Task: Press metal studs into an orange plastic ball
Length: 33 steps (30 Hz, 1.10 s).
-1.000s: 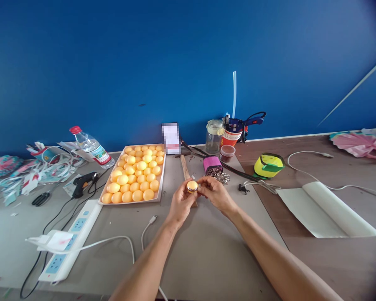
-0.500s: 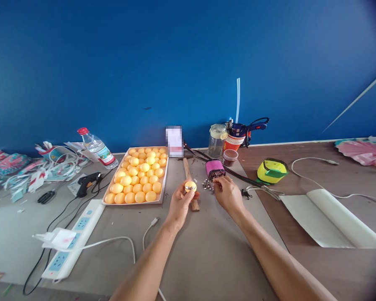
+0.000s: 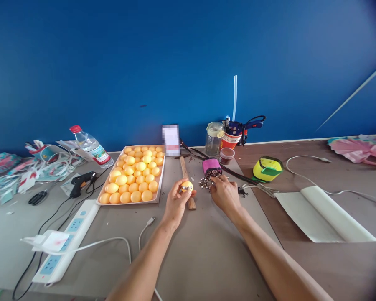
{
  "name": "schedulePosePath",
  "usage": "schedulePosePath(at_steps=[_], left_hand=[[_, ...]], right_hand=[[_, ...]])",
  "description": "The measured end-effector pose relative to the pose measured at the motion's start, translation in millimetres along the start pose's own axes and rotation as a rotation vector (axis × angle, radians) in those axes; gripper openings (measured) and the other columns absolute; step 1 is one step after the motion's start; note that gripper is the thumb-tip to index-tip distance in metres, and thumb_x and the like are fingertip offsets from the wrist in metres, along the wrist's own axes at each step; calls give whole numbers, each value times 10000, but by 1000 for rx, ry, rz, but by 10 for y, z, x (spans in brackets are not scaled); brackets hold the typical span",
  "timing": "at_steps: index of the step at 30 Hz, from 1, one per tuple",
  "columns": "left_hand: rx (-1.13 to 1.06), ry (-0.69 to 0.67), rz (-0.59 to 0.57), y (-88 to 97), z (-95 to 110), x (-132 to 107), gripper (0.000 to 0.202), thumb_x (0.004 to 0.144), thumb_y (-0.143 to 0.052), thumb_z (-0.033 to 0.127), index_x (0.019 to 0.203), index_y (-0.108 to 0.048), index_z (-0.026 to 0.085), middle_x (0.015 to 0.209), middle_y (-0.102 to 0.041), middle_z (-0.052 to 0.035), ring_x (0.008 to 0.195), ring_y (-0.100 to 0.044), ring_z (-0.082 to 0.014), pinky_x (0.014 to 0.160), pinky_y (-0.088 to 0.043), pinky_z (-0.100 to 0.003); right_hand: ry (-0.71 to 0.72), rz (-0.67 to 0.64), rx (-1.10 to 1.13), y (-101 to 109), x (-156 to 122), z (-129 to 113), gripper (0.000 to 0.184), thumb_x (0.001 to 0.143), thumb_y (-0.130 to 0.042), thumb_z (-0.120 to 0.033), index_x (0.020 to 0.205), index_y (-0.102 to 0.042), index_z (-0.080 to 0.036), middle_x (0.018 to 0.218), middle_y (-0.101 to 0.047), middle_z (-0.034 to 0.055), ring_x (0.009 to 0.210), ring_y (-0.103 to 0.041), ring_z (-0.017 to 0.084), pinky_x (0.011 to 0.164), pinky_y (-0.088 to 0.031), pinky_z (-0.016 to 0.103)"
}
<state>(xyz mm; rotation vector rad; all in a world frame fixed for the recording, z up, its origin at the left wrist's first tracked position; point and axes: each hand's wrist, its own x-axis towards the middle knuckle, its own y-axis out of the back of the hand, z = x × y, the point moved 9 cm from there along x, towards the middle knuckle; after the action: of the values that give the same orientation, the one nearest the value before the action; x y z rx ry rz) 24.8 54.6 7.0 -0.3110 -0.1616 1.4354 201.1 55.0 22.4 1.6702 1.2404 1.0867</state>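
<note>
My left hand (image 3: 176,201) is closed round an orange ping-pong ball (image 3: 187,184) that carries a band of small shiny metal pieces on the side facing me. Under and behind that hand lies a hammer (image 3: 184,167) with a wooden handle. My right hand (image 3: 224,194) reaches with bent fingers pressed together into a heap of small shiny metal pieces (image 3: 204,183). The heap spills from the mouth of a purple and black pouch (image 3: 211,164) lying on its side. What the right fingertips pinch is too small to make out.
At left, a shallow box (image 3: 158,196) holds several orange balls. Around it are a water bottle (image 3: 95,148), a glue gun (image 3: 81,183) and a power strip (image 3: 67,238). A jar (image 3: 213,140), small tub (image 3: 227,154), yellow pouch (image 3: 267,169) and paper sheet (image 3: 319,215) are at right.
The view has shifted slightly, moving everything a little left. My right fingers have gone lower into the metal pieces. My left hand still holds the ball, tilted slightly differently.
</note>
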Motion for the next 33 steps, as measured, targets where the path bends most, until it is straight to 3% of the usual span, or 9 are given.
schedulePosePath(at_steps=[6,12,17,22,29,33], left_hand=[[-41,-5,20,24,-3,14,421,682,-733,332,1061,-596,211,975,-618,-28,782,-656,-156,794,-496,-321],[-129,51,32,29,-58,29,459,663,-751,312,1078,-583,217,967,-624,-21,804,-649,-151,788,-496,-307],[-106,47,48,23,-42,24,459,662,-755,309,1075,-579,211,959,-611,-14,780,-648,-146,774,-502,-311],[-116,44,-1,-28,-43,5,466,684,-740,289,1110,-565,218,1008,-597,-22,820,-652,-154,813,-501,-322],[-134,34,-27,-40,-65,-4,463,696,-726,282,1124,-562,218,1076,-603,-43,880,-649,-174,865,-485,-343],[-126,33,-16,-41,-59,-1,462,697,-727,285,1122,-560,213,1062,-607,-38,867,-652,-171,871,-484,-347]], right_hand=[[14,-10,-12,-4,11,6,252,823,-482,-181,1001,-658,-213,977,-640,89,923,-568,219,779,-306,338],[53,73,33,92,6,-30,227,853,-481,-233,958,-682,-219,959,-649,77,896,-549,210,801,-279,343],[114,-24,-49,-29,-18,-111,177,826,-529,-234,898,-690,-227,932,-642,90,938,-502,240,804,-258,362],[133,-7,-52,-59,-12,-117,204,841,-469,-170,780,-662,-197,875,-640,81,897,-506,222,801,-245,362],[112,173,183,94,2,-65,165,811,-465,-156,777,-626,-170,828,-659,52,769,-560,170,806,-264,341],[79,181,458,133,1,-76,134,785,-474,-185,767,-606,-177,739,-655,36,692,-560,165,742,-333,308]])
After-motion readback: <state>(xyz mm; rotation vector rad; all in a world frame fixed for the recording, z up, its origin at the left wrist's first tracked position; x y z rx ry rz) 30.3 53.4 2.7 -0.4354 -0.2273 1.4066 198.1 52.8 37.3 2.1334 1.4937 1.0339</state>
